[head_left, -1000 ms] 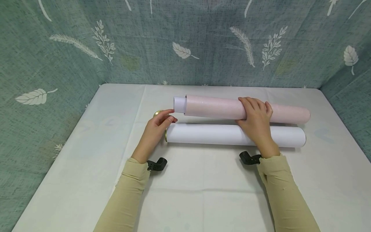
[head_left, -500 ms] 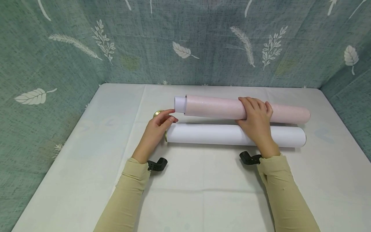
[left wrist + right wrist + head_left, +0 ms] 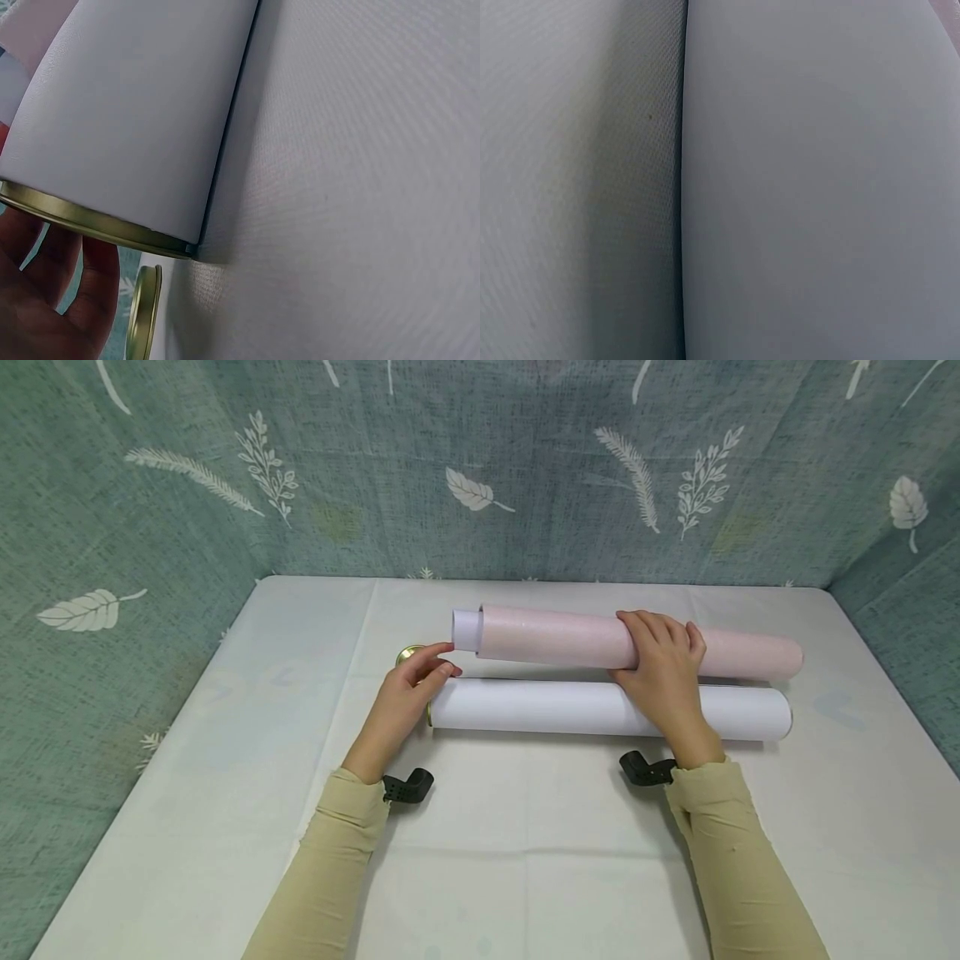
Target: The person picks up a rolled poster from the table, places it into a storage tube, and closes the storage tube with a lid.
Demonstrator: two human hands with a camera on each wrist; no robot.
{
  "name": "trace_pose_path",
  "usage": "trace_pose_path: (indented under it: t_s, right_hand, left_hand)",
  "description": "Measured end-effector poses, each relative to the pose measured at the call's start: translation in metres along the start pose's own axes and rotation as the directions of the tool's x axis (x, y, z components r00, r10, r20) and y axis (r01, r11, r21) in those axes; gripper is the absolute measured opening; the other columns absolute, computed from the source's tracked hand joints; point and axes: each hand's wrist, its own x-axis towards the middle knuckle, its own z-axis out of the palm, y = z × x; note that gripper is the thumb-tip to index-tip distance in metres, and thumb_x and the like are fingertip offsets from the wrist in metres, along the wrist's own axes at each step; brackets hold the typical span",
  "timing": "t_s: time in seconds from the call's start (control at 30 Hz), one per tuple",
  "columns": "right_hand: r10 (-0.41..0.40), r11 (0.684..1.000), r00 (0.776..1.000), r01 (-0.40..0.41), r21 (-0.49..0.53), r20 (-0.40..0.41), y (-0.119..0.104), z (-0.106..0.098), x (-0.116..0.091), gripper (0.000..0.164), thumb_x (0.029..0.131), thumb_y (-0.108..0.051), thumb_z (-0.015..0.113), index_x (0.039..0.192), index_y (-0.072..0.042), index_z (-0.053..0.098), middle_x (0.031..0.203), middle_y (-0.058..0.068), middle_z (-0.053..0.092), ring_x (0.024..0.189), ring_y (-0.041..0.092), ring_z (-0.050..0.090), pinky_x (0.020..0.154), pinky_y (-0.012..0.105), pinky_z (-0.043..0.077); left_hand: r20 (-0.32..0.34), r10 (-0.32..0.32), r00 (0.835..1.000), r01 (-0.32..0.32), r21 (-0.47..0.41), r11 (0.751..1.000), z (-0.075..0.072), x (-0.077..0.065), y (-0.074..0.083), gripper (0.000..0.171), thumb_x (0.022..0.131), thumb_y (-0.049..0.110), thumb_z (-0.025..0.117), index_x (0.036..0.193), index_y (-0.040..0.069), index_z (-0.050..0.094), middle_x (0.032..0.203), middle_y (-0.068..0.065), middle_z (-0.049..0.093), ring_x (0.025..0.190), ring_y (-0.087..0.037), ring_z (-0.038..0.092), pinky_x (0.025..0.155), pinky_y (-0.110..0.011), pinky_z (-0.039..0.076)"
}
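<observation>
A pink paper roll [image 3: 555, 636] lies crosswise, with a white paper roll [image 3: 466, 631] sticking out of its left end. My right hand [image 3: 663, 672] grips the pink roll right of its middle, fingers over the top and thumb on the near side. My left hand [image 3: 405, 693] has its index fingertip against the end of the white roll, its other fingers loosely bent. In front lies a larger white tube [image 3: 540, 707] with a gold rim [image 3: 90, 222] at its left end. In the right wrist view the white tube [image 3: 817, 187] fills most of the frame; the right hand is hidden there.
A round gold lid [image 3: 407, 653] stands behind the left hand, also seen in the left wrist view as a gold lid [image 3: 142, 315] on edge. White cloth covers the table [image 3: 495, 860]. A green leaf-patterned curtain [image 3: 525, 468] hangs behind and at both sides.
The white paper roll's end has slid very slightly right into the pink roll, the left fingertip moving with it. The right hand and the white tube stay in place.
</observation>
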Motion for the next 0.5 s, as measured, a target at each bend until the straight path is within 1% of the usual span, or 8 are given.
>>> trace_pose_path:
  t_s: [0.07,0.17,0.3,0.5]
  right_hand:
    - [0.0,1.0,1.0,0.0,0.0,-0.001,0.0,0.0,0.0,0.068,0.062,-0.015,0.08,0.123,-0.017,0.05,0.124,0.005,0.049,0.116,0.028,0.036,0.1,0.05,0.007]
    - [-0.001,1.0,1.0,0.001,0.002,-0.005,0.001,0.001,0.0,0.068,0.062,-0.015,0.08,0.123,-0.017,0.05,0.123,0.006,0.049,0.116,0.028,0.036,0.1,0.05,0.007]
    - [-0.005,1.0,1.0,0.005,0.006,-0.012,0.002,0.001,-0.001,0.068,0.062,-0.016,0.08,0.123,-0.017,0.051,0.123,0.006,0.05,0.116,0.028,0.037,0.1,0.051,0.008]
    - [-0.006,1.0,1.0,0.006,0.007,-0.014,0.002,0.001,-0.001,0.067,0.063,-0.017,0.079,0.123,-0.017,0.051,0.123,0.006,0.05,0.116,0.028,0.037,0.1,0.051,0.008]
  left_hand:
    - [0.001,-0.003,1.0,0.003,0.003,1.0,0.0,-0.003,0.008,0.033,0.09,0.033,0.053,0.122,0.026,0.052,0.099,-0.002,0.062,0.099,-0.01,0.052,0.089,-0.034,0.037]
    - [0.001,-0.002,1.0,0.002,0.017,1.0,0.001,-0.003,0.008,0.033,0.09,0.032,0.052,0.123,0.027,0.051,0.098,-0.001,0.062,0.099,-0.01,0.053,0.089,-0.034,0.037]
    - [-0.001,0.017,1.0,-0.017,0.039,0.999,0.001,0.003,-0.007,0.032,0.089,0.039,0.051,0.121,0.033,0.051,0.097,0.004,0.062,0.098,-0.007,0.053,0.088,-0.032,0.038]
    - [0.001,0.027,1.0,-0.027,0.048,0.998,0.002,0.003,-0.008,0.032,0.09,0.039,0.051,0.122,0.034,0.05,0.097,0.004,0.062,0.099,-0.007,0.053,0.09,-0.031,0.038]
